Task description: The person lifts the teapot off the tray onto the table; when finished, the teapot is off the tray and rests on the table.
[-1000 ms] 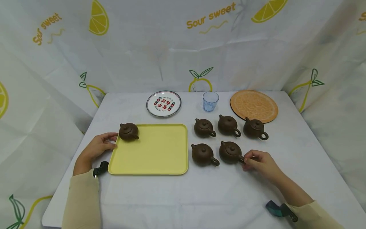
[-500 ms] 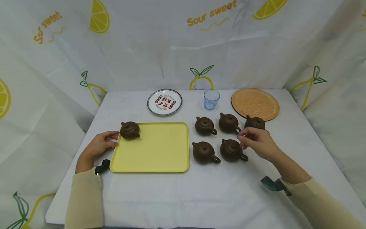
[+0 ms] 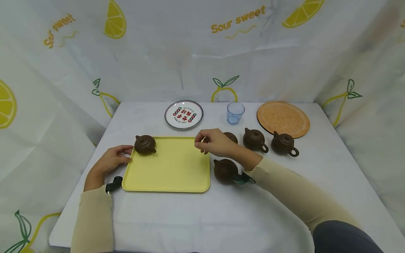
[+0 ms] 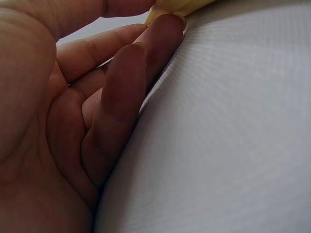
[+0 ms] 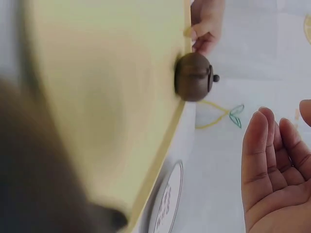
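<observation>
My right hand [image 3: 216, 143] is above the tray's right edge, its fingers loosely bent. In the right wrist view its palm [image 5: 279, 179] shows nothing held. My left hand [image 3: 110, 160] touches the left edge of the yellow tray [image 3: 167, 167] with thumb and fingertips. A brown teapot [image 3: 145, 144] sits in the tray's far left corner. Right of the tray stand further brown teapots: one [image 3: 232, 137] partly behind my right hand, another [image 3: 254, 140], one at the right [image 3: 283, 143], and one nearer [image 3: 225, 171]. My right sleeve covers the nearer right spot.
Behind the tray lies a white plate [image 3: 184, 115] with red characters. A blue-tinted glass [image 3: 235, 113] stands at the back. Right of it lies a round orange-brown mat [image 3: 283, 119]. The white table [image 3: 164, 221] ends at a cloth backdrop.
My right hand has left the handle of the near right teapot, risen and swung left over the tray's edge. That teapot's spot is now hidden by my sleeve. My left hand stays put.
</observation>
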`<state>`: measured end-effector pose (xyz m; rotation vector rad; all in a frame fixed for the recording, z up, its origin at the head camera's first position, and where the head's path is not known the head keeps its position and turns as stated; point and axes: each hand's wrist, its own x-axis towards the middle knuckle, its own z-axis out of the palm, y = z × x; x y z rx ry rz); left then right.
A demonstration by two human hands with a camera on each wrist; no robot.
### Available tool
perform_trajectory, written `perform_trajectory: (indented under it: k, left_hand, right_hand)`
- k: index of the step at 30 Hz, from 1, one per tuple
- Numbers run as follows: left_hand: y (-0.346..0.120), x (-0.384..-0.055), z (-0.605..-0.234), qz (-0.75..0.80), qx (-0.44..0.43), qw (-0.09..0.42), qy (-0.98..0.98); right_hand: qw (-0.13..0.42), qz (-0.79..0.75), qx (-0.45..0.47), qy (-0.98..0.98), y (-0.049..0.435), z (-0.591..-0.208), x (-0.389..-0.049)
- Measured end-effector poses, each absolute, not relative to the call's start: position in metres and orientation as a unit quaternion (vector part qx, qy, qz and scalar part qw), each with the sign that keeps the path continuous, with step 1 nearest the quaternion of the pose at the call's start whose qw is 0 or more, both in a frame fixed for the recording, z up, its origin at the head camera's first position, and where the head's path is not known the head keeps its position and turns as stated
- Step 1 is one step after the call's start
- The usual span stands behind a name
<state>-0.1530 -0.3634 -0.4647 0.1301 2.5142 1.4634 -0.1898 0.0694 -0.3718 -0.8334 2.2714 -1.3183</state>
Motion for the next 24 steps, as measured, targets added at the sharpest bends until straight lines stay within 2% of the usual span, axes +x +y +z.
perform_trajectory:
  k: [6,9,19,24]
  left_hand:
    - [-0.344,-0.144,-0.438,0.502,0.040,0.120,0.855]
    - [-0.342,-0.143,-0.436,0.499,0.033,0.120,0.858]
    - [-0.363,-0.152,-0.466,0.504,0.038,0.113,0.856]
    - [-0.366,-0.153,-0.471,0.496,0.040,0.110,0.860]
  right_hand:
    - [0.202,-0.465,-0.320,0.800,0.018,-0.381,-0.195]
    - [0.207,-0.462,-0.324,0.799,0.000,-0.387,-0.197]
    - [0.200,-0.420,-0.289,0.837,-0.053,-0.413,-0.195]
    - [0.219,-0.394,-0.252,0.857,-0.075,-0.425,-0.189]
